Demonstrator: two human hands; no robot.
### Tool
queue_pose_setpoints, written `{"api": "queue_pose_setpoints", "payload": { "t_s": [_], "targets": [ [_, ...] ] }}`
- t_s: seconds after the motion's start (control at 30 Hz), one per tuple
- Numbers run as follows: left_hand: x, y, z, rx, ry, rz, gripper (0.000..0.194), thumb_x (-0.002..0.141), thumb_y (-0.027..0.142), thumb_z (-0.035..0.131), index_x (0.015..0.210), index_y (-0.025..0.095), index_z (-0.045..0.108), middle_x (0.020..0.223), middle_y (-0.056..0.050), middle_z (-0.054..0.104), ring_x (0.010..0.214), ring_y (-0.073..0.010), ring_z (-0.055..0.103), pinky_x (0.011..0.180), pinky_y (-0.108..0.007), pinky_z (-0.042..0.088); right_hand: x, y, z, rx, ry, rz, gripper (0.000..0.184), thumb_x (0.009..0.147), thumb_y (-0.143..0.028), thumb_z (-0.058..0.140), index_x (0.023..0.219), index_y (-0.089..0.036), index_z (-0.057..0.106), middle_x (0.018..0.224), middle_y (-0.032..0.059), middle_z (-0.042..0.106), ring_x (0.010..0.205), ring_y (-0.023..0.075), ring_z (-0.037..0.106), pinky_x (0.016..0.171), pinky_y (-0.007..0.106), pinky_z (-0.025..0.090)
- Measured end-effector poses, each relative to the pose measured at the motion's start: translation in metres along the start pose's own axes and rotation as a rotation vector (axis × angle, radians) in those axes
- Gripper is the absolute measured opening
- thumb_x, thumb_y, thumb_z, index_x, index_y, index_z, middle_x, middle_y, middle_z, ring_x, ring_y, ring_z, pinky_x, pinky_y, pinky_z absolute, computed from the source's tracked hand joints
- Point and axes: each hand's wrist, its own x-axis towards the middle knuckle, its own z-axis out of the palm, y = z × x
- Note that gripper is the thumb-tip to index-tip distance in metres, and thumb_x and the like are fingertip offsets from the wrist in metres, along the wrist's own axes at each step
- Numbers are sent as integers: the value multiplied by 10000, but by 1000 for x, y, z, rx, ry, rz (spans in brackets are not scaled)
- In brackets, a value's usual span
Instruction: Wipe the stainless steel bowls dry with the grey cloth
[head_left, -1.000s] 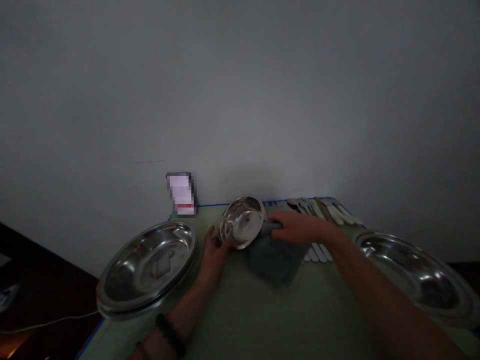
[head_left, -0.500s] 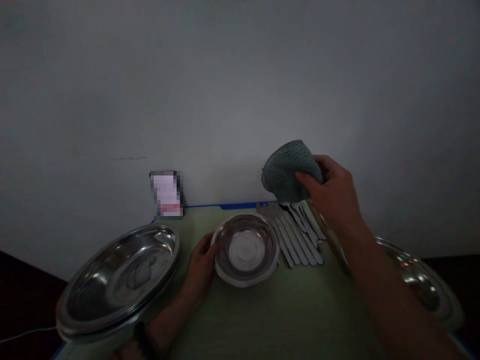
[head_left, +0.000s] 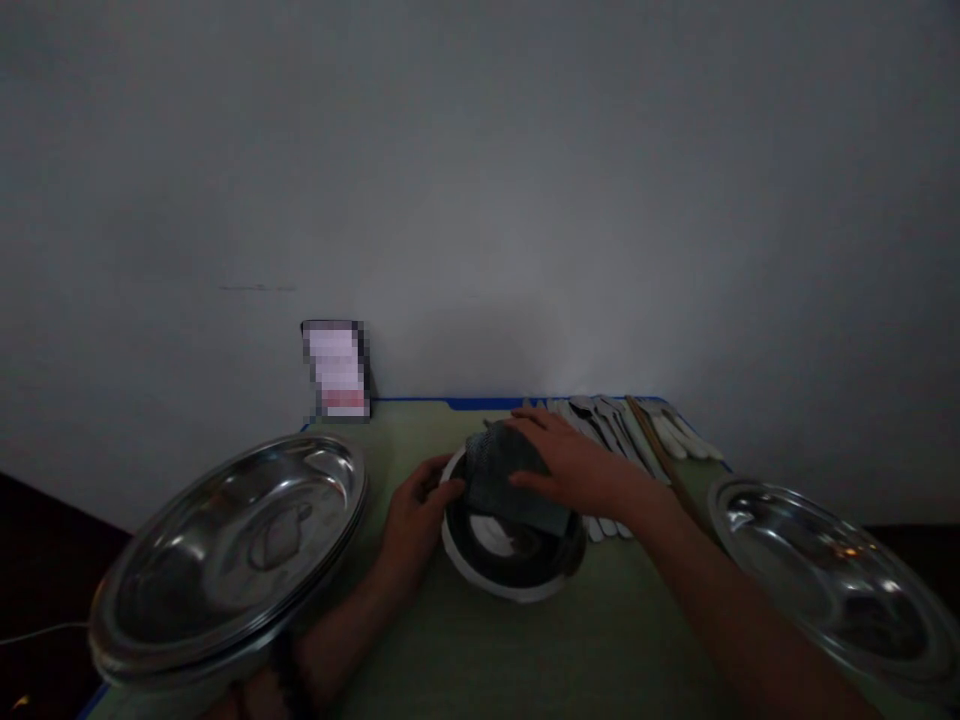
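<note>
A small metal bowl (head_left: 501, 585) stands in the middle of the table, its rim gripped on the left side by my left hand (head_left: 416, 515), thumb over the edge. My right hand (head_left: 566, 460) reaches over the bowl and holds a grey-green cleaning cloth (head_left: 499, 480) with a mesh edge. The cloth lies across the far part of the bowl's opening and hides some of the inside. Just beyond my right hand are several knives (head_left: 609, 528) and spoons (head_left: 592, 412), partly covered by the hand and forearm.
Large oval metal trays (head_left: 225, 540) are stacked at the left; another metal tray (head_left: 825, 580) lies at the right. Wooden chopsticks (head_left: 651, 440) and white-handled cutlery (head_left: 686, 435) lie at the back right. A blurred-out phone (head_left: 337, 370) leans against the wall.
My right hand has brought the cloth down and left, from above the cutlery into the bowl. The bowl sits slightly further right in view, with my left hand still on its rim.
</note>
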Motion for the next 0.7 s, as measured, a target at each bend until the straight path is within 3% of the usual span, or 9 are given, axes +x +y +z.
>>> {"api": "queue_pose_setpoints", "payload": {
  "t_s": [0.1,0.23,0.33,0.43,0.57,0.7],
  "targets": [
    [-2,2,0,34,-27,31,337,677,296,663,988,165,672,891,-32,725,832,-219,666,716,-303,499,2,6,9,-15,-72,97,745,790,-289,633,1430,-78,316,1481,217,354,1367,326,339,1093,460,316],
    [-4,4,2,49,-40,12,302,658,285,660,932,160,683,856,-36,728,825,-229,672,718,-308,502,5,9,21,35,-130,125,612,879,-377,524,1379,-55,379,1374,240,480,1287,320,445,1043,440,364],
    [-5,2,3,25,-53,-19,331,644,291,671,946,155,674,856,-48,735,820,-234,676,728,-319,506,11,10,28,9,-42,97,422,944,-385,411,1240,-101,512,1257,195,559,1207,279,504,999,409,389],
    [-6,0,4,5,-67,-44,370,631,274,669,981,153,670,865,-61,743,829,-248,685,738,-337,510,16,13,26,-26,57,31,255,919,-306,487,1089,-143,584,1152,144,583,1096,228,544,960,371,402],
    [-7,-1,4,29,-98,-38,391,640,274,668,1014,160,673,929,-75,746,853,-262,689,746,-355,517,14,18,1,58,239,4,173,836,-283,612,969,-174,597,1009,73,621,952,189,572,863,324,428],
    [-7,-1,4,46,-106,-16,322,651,265,668,958,169,685,932,-64,748,862,-248,689,756,-340,518,7,20,-20,100,371,59,147,847,-278,594,954,-178,598,940,53,652,892,184,596,817,322,445]
  ]
}}
